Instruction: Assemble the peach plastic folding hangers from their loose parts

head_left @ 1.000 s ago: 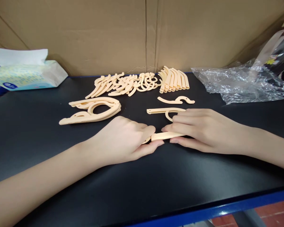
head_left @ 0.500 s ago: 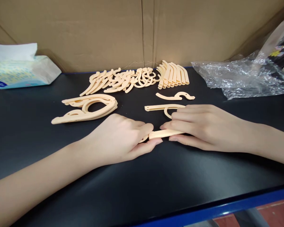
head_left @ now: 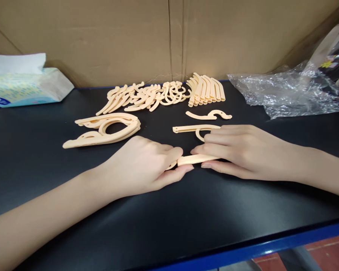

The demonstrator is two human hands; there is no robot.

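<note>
Both hands meet at the middle of a black table (head_left: 186, 210). My left hand (head_left: 142, 167) is closed on one end of a cream plastic piece (head_left: 193, 159). My right hand (head_left: 238, 150) pinches its other end between thumb and fingers. Just behind my right hand lie a straight cream bar with a curved hook (head_left: 193, 130) and a loose hook-shaped piece (head_left: 209, 115). To the left sits a stack of assembled curved pieces (head_left: 104, 130). At the back lie a spread of hook parts (head_left: 144, 97) and a row of curved bars (head_left: 206, 90).
A tissue pack (head_left: 22, 84) lies at the back left. Crumpled clear plastic wrap (head_left: 290, 92) covers the back right. A cardboard wall (head_left: 169, 37) closes the rear. The table's blue front edge (head_left: 271, 246) runs below my arms.
The view shifted slightly downward and left from a second ago. Both hands keep the same hold on the cream piece; nothing else has moved.
</note>
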